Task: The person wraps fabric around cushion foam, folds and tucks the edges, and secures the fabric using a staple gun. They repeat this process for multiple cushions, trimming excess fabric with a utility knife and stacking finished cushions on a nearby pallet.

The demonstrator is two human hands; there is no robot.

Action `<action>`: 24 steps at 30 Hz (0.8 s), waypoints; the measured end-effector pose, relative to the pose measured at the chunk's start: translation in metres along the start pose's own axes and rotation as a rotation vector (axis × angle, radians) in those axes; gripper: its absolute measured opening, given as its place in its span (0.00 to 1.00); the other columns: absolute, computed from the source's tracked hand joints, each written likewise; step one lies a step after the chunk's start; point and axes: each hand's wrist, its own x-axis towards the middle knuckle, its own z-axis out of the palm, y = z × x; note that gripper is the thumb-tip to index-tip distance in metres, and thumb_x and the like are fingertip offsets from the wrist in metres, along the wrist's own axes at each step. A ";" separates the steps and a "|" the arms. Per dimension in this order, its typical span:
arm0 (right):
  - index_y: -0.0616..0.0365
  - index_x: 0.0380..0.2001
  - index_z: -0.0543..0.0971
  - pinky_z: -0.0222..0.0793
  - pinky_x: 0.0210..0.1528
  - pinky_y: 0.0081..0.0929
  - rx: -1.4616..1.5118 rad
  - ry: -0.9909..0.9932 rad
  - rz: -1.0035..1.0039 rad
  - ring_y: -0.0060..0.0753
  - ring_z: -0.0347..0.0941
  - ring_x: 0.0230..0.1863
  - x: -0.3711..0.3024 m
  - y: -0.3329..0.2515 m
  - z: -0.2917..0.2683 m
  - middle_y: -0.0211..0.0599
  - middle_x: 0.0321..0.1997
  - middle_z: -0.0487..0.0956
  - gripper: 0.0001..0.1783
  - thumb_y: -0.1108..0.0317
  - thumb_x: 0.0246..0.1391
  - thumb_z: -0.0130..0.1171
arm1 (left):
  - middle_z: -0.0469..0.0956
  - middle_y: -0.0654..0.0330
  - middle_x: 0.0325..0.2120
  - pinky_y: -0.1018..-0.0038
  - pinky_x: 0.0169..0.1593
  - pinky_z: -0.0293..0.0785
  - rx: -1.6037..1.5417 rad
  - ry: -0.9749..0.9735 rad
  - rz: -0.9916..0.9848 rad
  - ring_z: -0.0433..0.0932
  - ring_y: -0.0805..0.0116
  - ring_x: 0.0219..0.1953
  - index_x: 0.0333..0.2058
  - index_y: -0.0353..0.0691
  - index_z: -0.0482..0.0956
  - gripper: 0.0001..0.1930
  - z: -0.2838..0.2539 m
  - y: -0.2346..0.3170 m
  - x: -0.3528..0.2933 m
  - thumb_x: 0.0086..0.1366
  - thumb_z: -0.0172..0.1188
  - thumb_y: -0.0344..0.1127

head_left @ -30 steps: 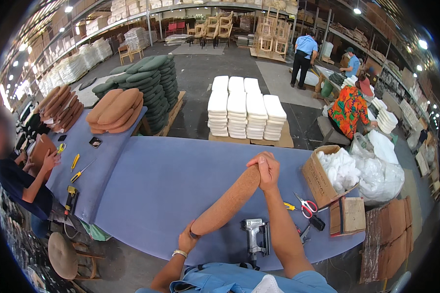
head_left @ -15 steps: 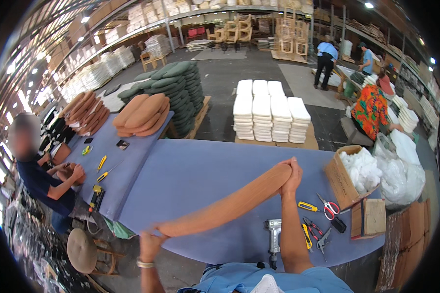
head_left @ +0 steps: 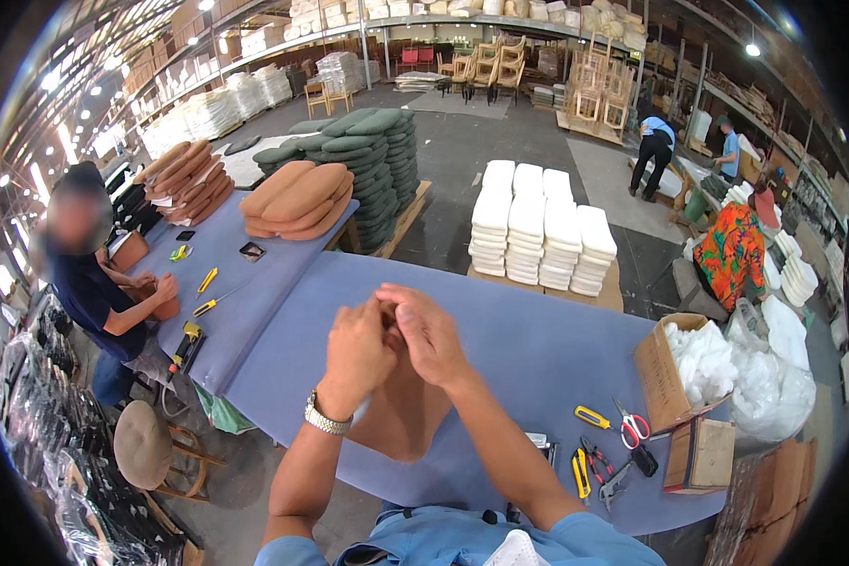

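My left hand [head_left: 357, 351], with a metal watch on its wrist, and my right hand [head_left: 426, 338] are close together over the middle of the blue-covered table [head_left: 500, 349]. Both close around the upper end of a long brown fabric-covered piece [head_left: 401, 415]. Its broad lower part hangs between my forearms, above the tabletop. My fingers hide the gripped end. Partly behind my right forearm lies a silver staple gun [head_left: 540, 441]. To its right are a yellow utility knife [head_left: 580, 474], red-handled pliers [head_left: 594, 457], red-and-white scissors [head_left: 634, 429] and a yellow-handled tool [head_left: 592, 417].
At the table's right end stand a cardboard box [head_left: 662, 368] of white stuffing and a brown box [head_left: 703, 455]. Left, a co-worker [head_left: 94, 274] handles a brown piece beside brown cushions [head_left: 297, 203]. White pads [head_left: 538, 222] are stacked beyond the table; a stool [head_left: 143, 445] stands lower left.
The brown piece was stretched diagonally between my widely spaced hands. Now it is turned, and my hands have come together at one end of it. The view has shifted slightly.
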 end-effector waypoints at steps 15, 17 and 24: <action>0.64 0.35 0.85 0.69 0.56 0.36 -0.033 0.264 0.045 0.40 0.79 0.48 -0.013 0.058 -0.065 0.43 0.43 0.85 0.21 0.61 0.70 0.48 | 0.79 0.37 0.54 0.65 0.62 0.72 -0.931 -0.121 -0.295 0.79 0.52 0.60 0.69 0.25 0.59 0.36 0.044 0.067 -0.060 0.70 0.62 0.40; 0.65 0.36 0.85 0.69 0.56 0.33 -0.011 0.245 0.085 0.40 0.79 0.50 -0.012 0.065 -0.066 0.44 0.45 0.85 0.23 0.59 0.71 0.46 | 0.78 0.33 0.53 0.63 0.57 0.76 -0.840 -0.083 -0.258 0.80 0.43 0.56 0.69 0.24 0.58 0.39 0.051 0.067 -0.067 0.69 0.64 0.40; 0.66 0.35 0.85 0.69 0.50 0.29 0.113 0.210 0.121 0.31 0.76 0.44 -0.010 0.075 -0.067 0.38 0.42 0.84 0.27 0.55 0.72 0.45 | 0.78 0.30 0.51 0.57 0.52 0.80 -0.737 -0.075 -0.256 0.81 0.36 0.51 0.69 0.24 0.56 0.41 0.063 0.067 -0.076 0.66 0.66 0.39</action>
